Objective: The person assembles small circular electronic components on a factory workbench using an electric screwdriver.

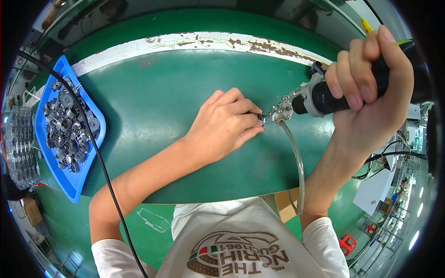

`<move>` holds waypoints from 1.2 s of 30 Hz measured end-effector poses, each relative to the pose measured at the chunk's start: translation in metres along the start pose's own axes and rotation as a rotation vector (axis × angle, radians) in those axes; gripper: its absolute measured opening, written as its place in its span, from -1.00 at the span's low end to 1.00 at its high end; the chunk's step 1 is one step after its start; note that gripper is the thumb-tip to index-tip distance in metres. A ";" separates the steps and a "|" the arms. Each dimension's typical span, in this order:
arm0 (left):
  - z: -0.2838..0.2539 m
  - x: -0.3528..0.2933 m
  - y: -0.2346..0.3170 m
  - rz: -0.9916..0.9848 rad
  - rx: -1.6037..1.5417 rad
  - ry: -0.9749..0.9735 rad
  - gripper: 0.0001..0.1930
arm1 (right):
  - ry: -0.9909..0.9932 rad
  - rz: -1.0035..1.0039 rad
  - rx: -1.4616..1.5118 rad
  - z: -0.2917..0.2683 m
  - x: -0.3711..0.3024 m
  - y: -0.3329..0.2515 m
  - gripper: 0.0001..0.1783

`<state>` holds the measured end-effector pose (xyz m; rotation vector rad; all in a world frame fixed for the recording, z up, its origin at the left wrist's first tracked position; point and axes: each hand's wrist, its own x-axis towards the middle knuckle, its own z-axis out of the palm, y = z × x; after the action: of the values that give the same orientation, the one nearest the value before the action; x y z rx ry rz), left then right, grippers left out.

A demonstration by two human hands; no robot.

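Note:
My left hand [222, 123] reaches in over the green bench and pinches a small dark part [262, 119] between its fingertips. The fingers cover most of that part, so its exact kind does not show. Against it, or very close to it, points the metal nose [281, 111] of a black electric screwdriver [330, 96]. My right hand [368, 81] wraps round the screwdriver's body, which lies slanted toward the upper right. From the metal nose a clear hose [299, 157] curves down past my right forearm.
A blue tray [69, 191] full of small round grey-and-black parts [69, 127] sits at the left. Beside it rises a stack of clear plastic trays [22, 146]. A black cable [99, 160] crosses the left side. A worn white strip [194, 41] borders the green bench [157, 92] at the far side.

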<state>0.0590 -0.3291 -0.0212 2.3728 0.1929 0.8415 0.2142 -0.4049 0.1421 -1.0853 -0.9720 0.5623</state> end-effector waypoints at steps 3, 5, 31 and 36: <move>0.000 -0.002 0.000 -0.012 0.001 -0.003 -0.86 | -0.017 0.114 0.040 0.002 0.004 -0.001 -0.67; -0.001 -0.001 0.000 -0.021 0.002 0.002 -0.87 | 0.010 0.126 -0.055 0.009 0.002 -0.002 -0.65; -0.024 0.009 -0.004 -0.097 0.022 -0.128 -0.49 | 0.075 -0.052 -0.363 -0.034 -0.004 -0.047 -0.33; -0.018 0.010 -0.018 -0.015 -0.025 -0.126 -0.36 | -0.168 -0.139 0.144 -0.031 -0.017 -0.042 -0.38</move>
<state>0.0566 -0.3026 -0.0151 2.3887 0.1474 0.6810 0.2298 -0.4490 0.1704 -0.8454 -1.1257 0.6069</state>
